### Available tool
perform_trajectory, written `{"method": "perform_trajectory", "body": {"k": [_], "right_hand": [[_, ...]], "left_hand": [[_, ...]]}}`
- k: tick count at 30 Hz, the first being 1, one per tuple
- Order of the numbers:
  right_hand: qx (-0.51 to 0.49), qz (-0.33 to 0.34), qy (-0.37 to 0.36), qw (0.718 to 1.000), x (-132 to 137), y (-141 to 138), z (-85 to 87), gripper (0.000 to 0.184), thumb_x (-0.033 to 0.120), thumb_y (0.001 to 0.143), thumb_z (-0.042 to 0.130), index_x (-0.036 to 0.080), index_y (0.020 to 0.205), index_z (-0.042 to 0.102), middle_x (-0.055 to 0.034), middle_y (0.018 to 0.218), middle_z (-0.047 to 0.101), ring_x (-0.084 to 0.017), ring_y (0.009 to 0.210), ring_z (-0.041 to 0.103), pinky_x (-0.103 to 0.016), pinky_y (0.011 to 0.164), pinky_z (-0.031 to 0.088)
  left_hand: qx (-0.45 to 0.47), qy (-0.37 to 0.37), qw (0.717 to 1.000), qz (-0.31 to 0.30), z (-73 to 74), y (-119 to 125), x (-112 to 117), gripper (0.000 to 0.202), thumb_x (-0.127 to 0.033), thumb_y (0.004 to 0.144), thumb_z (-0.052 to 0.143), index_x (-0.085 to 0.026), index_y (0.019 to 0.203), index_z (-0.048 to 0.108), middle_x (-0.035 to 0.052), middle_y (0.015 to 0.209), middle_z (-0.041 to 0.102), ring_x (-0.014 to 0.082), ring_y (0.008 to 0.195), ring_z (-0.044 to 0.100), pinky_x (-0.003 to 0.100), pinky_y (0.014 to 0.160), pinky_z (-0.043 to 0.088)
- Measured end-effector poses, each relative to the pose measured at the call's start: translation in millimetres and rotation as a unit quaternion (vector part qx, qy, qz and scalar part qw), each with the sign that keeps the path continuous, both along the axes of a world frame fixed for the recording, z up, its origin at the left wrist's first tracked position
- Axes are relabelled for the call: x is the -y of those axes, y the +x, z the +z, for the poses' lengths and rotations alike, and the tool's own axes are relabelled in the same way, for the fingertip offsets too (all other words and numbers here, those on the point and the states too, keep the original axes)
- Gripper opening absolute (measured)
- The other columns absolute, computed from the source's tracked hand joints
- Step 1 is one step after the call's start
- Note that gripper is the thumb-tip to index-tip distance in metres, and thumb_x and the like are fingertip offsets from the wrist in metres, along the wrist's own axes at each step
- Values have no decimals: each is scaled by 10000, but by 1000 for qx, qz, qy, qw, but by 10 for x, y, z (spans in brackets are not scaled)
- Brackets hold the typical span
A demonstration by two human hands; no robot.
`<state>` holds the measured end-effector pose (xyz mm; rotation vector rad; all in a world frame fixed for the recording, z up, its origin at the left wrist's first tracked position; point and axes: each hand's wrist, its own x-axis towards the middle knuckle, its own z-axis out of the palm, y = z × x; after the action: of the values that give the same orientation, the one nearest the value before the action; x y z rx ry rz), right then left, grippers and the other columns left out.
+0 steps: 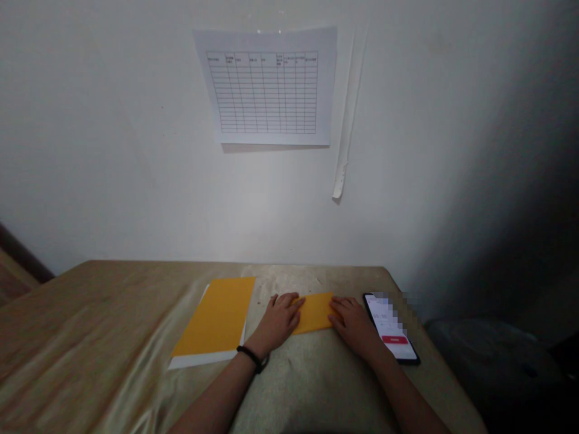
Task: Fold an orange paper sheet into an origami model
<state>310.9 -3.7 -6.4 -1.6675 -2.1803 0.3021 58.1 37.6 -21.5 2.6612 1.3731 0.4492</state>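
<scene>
A small folded piece of yellow paper (315, 312) lies flat on the table between my hands. My left hand (281, 316) rests on its left end with the fingers stretched out, and a black band (252, 358) circles that wrist. On the right end, my right hand (351, 322) lies with its fingers extended, the fingertips touching the paper's edge. Neither hand grips the paper; both press on it from above. Left of my left hand is a larger yellow sheet (217, 316) on top of white paper (199, 360).
A phone (392, 330) with a lit screen lies to the right of my right hand. Beige cloth (113, 325) with wrinkles covers the table. Behind the table stands a white wall, with a printed table sheet (266, 90) and a hanging white strip (346, 132).
</scene>
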Motion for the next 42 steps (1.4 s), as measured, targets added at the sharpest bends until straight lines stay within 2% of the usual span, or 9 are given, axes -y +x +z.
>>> {"method": "perform_trajectory", "body": {"k": [5, 9, 11, 17, 20, 24, 30, 37, 42], "right_hand": [[8, -6, 1, 1000, 8, -13, 17, 439, 373, 966, 446, 174, 1321, 612, -78, 1400, 578, -249, 1297, 465, -382, 1131, 337], [8, -6, -5, 1000, 1, -9, 5, 437, 373, 962, 447, 184, 1322, 608, -76, 1405, 573, -253, 1301, 462, -389, 1127, 338], [7, -5, -10, 1000, -2, -6, 0, 441, 378, 962, 446, 182, 1324, 607, -80, 1411, 568, -257, 1307, 456, -392, 1129, 335], [10, -5, -12, 1000, 7, -14, 11, 446, 363, 961, 453, 187, 1347, 590, -86, 1419, 556, -259, 1316, 445, -393, 1135, 322], [17, -3, -13, 1000, 12, -21, 12, 440, 338, 966, 447, 238, 1378, 566, -75, 1433, 542, -258, 1316, 439, -409, 1127, 329], [25, -3, -8, 1000, 23, -30, 3, 397, 359, 988, 420, 312, 1337, 604, -66, 1440, 529, -258, 1319, 434, -424, 1109, 342], [24, -5, -14, 1000, 30, -39, 3, 390, 371, 989, 431, 317, 1332, 608, -66, 1438, 528, -258, 1323, 429, -426, 1107, 341], [24, -5, -13, 1000, 23, -46, -13, 389, 379, 994, 421, 325, 1331, 608, -64, 1438, 527, -257, 1323, 427, -425, 1104, 340], [24, -5, -6, 1000, 26, -41, -24, 389, 378, 996, 416, 323, 1327, 612, -65, 1436, 528, -256, 1318, 429, -425, 1113, 332]], "left_hand": [[32, 20, 999, 36, 4, -10, 6, 423, -336, 948, 547, -257, 1364, 568, 99, 1340, 568, 266, 1267, 492, 455, 1123, 330], [64, 0, 993, 104, 58, -71, -32, 460, -431, 831, 712, -200, 1222, 640, 113, 1277, 600, 298, 1213, 526, 442, 1069, 384], [84, -9, 990, 113, 86, -111, -58, 454, -433, 793, 753, -190, 1162, 649, 106, 1231, 620, 285, 1174, 550, 412, 1036, 411], [125, -31, 985, 114, 126, -162, -72, 406, -405, 758, 793, -194, 1079, 662, 82, 1149, 650, 263, 1099, 583, 376, 969, 445], [129, -27, 985, 108, 125, -164, -60, 388, -407, 762, 793, -208, 1074, 677, 77, 1165, 651, 265, 1118, 579, 380, 982, 444], [127, -25, 986, 103, 109, -186, -63, 359, -433, 763, 788, -214, 1034, 704, 73, 1184, 660, 260, 1125, 590, 371, 1001, 448], [118, -49, 986, 107, 112, -242, -62, 339, -425, 771, 771, -227, 1041, 718, 69, 1293, 651, 259, 1191, 600, 357, 1034, 445], [107, -52, 987, 112, 168, -240, -25, 428, -417, 781, 754, -238, 1161, 674, 56, 1228, 692, 254, 1126, 634, 359, 984, 475], [88, -60, 989, 107, 144, -252, -35, 366, -442, 816, 720, -276, 1141, 740, 65, 1342, 644, 270, 1243, 586, 386, 1062, 432]]}}
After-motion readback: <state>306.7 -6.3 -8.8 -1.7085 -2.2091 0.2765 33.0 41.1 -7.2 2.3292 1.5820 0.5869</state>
